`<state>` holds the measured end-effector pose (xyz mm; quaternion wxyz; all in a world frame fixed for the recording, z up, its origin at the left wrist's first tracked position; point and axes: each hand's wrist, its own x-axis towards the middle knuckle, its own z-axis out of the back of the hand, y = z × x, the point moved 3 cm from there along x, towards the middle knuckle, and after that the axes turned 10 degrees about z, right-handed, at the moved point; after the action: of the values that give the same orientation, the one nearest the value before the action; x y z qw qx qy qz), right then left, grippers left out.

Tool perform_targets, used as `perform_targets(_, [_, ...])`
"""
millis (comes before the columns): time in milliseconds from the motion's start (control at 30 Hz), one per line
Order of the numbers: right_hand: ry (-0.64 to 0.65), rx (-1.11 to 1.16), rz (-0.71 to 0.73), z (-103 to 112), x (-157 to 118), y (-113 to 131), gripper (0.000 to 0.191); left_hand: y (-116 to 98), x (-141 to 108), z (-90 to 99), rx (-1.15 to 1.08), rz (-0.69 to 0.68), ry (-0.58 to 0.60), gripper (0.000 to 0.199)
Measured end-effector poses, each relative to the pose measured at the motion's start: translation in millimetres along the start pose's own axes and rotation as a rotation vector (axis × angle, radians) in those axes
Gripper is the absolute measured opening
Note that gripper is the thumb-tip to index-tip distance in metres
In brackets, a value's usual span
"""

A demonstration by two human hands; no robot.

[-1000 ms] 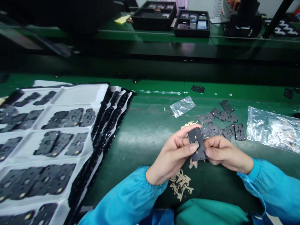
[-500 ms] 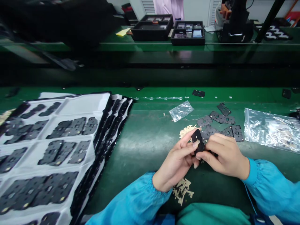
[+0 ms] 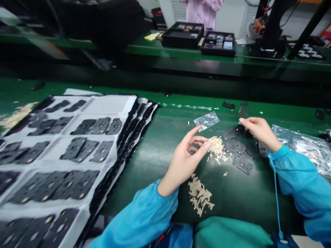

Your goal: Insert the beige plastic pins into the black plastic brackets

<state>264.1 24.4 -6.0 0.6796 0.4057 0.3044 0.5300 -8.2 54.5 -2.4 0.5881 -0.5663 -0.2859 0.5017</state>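
Note:
My left hand [image 3: 187, 155] has its fingers apart and holds nothing. Its fingertips hover by a heap of small pale strips [image 3: 216, 147]. Over a cluster of thin black plates with cutouts [image 3: 234, 146], my right hand [image 3: 261, 131] pinches with thumb and index finger. A blurred black plate [image 3: 243, 110] shows at those fingertips; its lower edge is hard to make out. One black plate [image 3: 243, 163] lies at the near side of the cluster. Closer to my body is a second pile of pale strips [image 3: 200, 195].
Stacked white-lined trays [image 3: 85, 162] with black plates in compartments stand at left. A small clear bag [image 3: 207, 120] lies beyond my left hand, a larger clear bag [image 3: 307, 148] at right. Black boxes [image 3: 218, 48] rest on the back shelf [image 3: 155, 51]. A person in pink [image 3: 200, 13] stands behind.
My hands have moved apart; the black part they held together has left my left hand. My right hand has gone forward over the plates. The view has shifted, so things appear further right.

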Motion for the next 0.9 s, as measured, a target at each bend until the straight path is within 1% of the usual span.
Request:
perform_targets(67, [0.028, -0.054, -0.015, -3, -6, -5, 0.039, 3, -7, 15.2, 0.147, -0.072, 0.045, 0.041])
perform_targets(100, [0.081, -0.084, -0.004, -11, -15, -5, 0.034, 6, -13, 21.3, 0.233, -0.116, 0.086, 0.030])
perform_targets(167, [0.348, -0.184, 0.105, -38, -45, 4, 0.025, 14, -27, 28.5, 0.386, -0.205, 0.188, 0.014])
perform_targets(233, [0.583, -0.270, 0.234, -67, -79, 17, 0.018, 23, -43, 28.7, 0.488, -0.262, 0.287, 0.009])
perform_targets(267, [0.647, -0.308, 0.292, -79, -93, 23, 0.018, 28, -51, 26.8, 0.526, -0.274, 0.322, 0.008])
perform_targets(333, [0.730, -0.355, 0.365, -98, -114, 31, 0.021, 36, -64, 21.4, 0.598, -0.275, 0.355, 0.012])
perform_targets(433, [0.789, -0.368, 0.429, -109, -124, 36, 0.019, 46, -74, 15.6, 0.680, -0.278, 0.333, 0.016])
perform_targets(533, [0.806, -0.354, 0.440, -107, -122, 36, 0.016, 51, -75, 14.5, 0.705, -0.303, 0.330, 0.016])
perform_targets(633, [0.788, -0.352, 0.409, -101, -118, 35, 0.012, 50, -73, 16.1, 0.713, -0.304, 0.338, 0.014])
perform_targets(733, [0.745, -0.274, 0.308, -94, -114, 32, 0.008, 44, -72, 16.7, 0.696, -0.271, 0.345, 0.017])
perform_targets(833, [0.696, -0.081, 0.153, -87, -111, 31, 0.003, 35, -70, 14.6, 0.605, -0.237, 0.352, 0.022])
perform_targets(900, [0.661, 0.057, 0.069, -83, -110, 31, 0.006, 28, -68, 10.8, 0.503, -0.230, 0.389, 0.014])
